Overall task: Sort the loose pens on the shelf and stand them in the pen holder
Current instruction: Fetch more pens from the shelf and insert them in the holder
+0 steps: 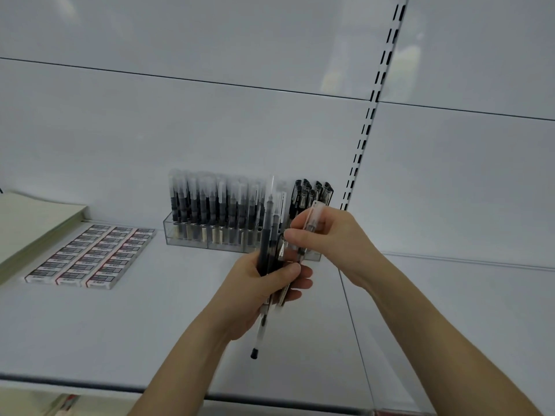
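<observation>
My left hand (255, 291) grips a bundle of pens (268, 235), black and clear-barrelled, held upright above the white shelf. One pen of the bundle hangs lower, its black end near the shelf. My right hand (332, 241) pinches a single clear pen (312, 219) beside the bundle, tilted, its cap pointing up. Behind both hands stands the clear acrylic pen holder (186, 237) against the back wall, with several capped pens upright in it and black clip pens at its right end.
Rows of boxed erasers (90, 255) lie on the shelf at the left, next to a stack of pale green paper pads (30, 223). A slotted upright (368, 127) runs up the back wall. The shelf's front edge (90, 384) is near me.
</observation>
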The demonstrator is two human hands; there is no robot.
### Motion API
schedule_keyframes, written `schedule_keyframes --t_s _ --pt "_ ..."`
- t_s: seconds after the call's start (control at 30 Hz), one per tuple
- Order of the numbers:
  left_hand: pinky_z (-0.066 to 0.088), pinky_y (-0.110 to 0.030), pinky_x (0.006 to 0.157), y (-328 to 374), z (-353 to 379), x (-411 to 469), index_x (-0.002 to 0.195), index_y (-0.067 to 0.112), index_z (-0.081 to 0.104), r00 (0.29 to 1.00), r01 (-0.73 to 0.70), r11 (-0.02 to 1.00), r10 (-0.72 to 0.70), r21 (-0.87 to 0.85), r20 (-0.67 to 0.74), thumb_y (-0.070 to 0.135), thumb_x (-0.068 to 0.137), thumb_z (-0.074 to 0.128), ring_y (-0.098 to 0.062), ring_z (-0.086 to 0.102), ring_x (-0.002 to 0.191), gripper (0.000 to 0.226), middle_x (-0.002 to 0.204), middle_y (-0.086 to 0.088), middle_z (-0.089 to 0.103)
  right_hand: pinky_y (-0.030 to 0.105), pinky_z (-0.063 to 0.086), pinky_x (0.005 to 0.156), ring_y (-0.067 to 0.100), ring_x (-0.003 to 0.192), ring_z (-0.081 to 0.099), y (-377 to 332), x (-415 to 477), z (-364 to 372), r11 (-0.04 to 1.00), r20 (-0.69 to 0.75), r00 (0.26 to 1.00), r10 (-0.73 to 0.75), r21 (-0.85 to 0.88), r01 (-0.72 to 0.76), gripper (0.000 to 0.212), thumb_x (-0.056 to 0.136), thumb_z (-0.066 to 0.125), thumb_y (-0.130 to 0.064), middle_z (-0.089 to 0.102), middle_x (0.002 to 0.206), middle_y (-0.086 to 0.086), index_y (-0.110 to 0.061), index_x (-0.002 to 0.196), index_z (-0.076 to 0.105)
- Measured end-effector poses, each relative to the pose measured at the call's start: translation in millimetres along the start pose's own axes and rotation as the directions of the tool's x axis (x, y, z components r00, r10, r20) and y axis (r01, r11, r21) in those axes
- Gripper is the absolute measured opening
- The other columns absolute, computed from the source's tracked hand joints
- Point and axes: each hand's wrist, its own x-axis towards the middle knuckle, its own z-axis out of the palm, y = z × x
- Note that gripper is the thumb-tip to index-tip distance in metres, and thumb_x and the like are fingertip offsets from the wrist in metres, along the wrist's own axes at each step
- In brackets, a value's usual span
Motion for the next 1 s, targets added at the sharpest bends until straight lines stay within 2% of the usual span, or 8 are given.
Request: schedule_keyframes --t_s 0.13,0.2,0.33,0.47,0.57,0.7,0.9,1.0 --pt "0.056 -0.020 0.060 -1.3 -1.3 1.2 0.098 0.004 0.061 0.997 -0.034 0.999 0.034 0.000 -0.067 0.002 0.088 0.054 -0.013 0.070 0.069 0.013 0.075 -0.004 0.074 0.019 0.049 0.062 0.005 0.064 0.059 2.9 3.4 -0.2 0.999 -0.007 1.000 -0.012 -0.053 0.011 0.009 0.080 0.068 -0.024 0.064 0.062 -0.009 -0.017 0.077 0.064" --pt "0.055 -0.020 0.059 -2.8 -3.8 1.0 0.099 0.004 0.060 0.995 -0.042 0.999 0.041 -0.001 -0.095 0.002 0.088 0.054 -0.013 0.070 0.069 0.013 0.075 -0.004 0.074 0.023 0.049 0.063 0.010 0.066 0.060 3.2 6.9 -3.9 0.999 0.032 0.999 0.014 -0.053 -0.012 0.019 0.085 0.061 -0.029 0.067 0.068 -0.006 -0.011 0.079 0.064" --pt "0.058 -0.023 0.061 -4.9 -13.0 0.4 0.094 0.007 0.062 0.984 -0.045 0.999 0.039 -0.027 -0.174 0.004 0.088 0.053 -0.016 0.071 0.070 0.011 0.074 -0.006 0.074 0.022 0.055 0.061 0.011 0.064 0.065 0.4 15.5 -6.3 1.000 0.066 0.998 0.000 0.013 -0.001 0.026 0.089 0.057 -0.022 0.069 0.073 0.001 0.003 0.085 0.062" --pt "0.058 -0.026 0.061 -4.6 -29.6 -4.1 0.100 0.014 0.062 0.944 -0.045 0.999 0.046 0.012 -0.327 0.020 0.091 0.050 -0.018 0.072 0.074 0.016 0.083 -0.007 0.072 0.022 0.057 0.058 0.011 0.058 0.066 -6.2 34.3 -8.8 0.991 -0.201 0.974 -0.102 0.066 0.117 0.010 0.088 0.061 -0.015 0.069 0.072 0.005 -0.008 0.095 0.057" --pt "0.052 -0.024 0.049 -2.4 -40.2 -10.6 0.102 0.022 0.062 0.904 -0.059 0.996 0.078 0.059 -0.420 0.029 0.091 0.049 -0.013 0.060 0.053 0.019 0.064 -0.001 0.060 0.029 0.056 0.065 0.013 0.061 0.065 -4.1 55.5 -8.5 0.973 -0.309 0.924 -0.224 -0.124 0.194 0.026 0.089 0.059 -0.016 0.066 0.071 0.002 -0.010 0.112 0.052" --pt "0.033 -0.017 0.040 0.8 -46.1 -14.6 0.096 0.020 0.060 0.859 -0.096 0.990 0.135 0.105 -0.493 0.027 0.094 0.046 -0.010 0.036 0.045 0.015 0.054 0.005 0.039 0.028 0.052 0.073 0.001 0.061 0.058 3.1 76.3 6.7 0.899 -0.242 0.892 -0.383 -0.319 0.300 0.033 0.092 0.054 -0.016 0.052 0.072 -0.010 -0.008 0.124 0.051" --pt "0.039 -0.023 0.055 -4.2 -53.2 -23.2 0.107 0.017 0.060 0.837 -0.099 0.984 0.164 0.151 -0.522 0.006 0.093 0.048 -0.014 0.043 0.055 0.022 0.060 0.000 0.046 0.030 0.046 0.076 0.017 0.072 0.054 13.3 91.8 26.8 0.830 -0.103 0.883 -0.459 -0.405 0.384 0.033 0.093 0.052 -0.013 0.051 0.075 -0.009 -0.003 0.124 0.049" --pt "0.042 -0.023 0.054 -6.5 -55.5 -30.3 0.106 0.016 0.060 0.834 -0.127 0.984 0.175 0.127 -0.524 0.004 0.091 0.050 -0.010 0.047 0.054 0.021 0.064 0.000 0.052 0.027 0.044 0.068 0.017 0.071 0.053 10.3 95.6 28.7 0.807 -0.061 0.882 -0.467 -0.437 0.397 0.033 0.093 0.052 -0.014 0.049 0.075 -0.007 -0.004 0.124 0.045"
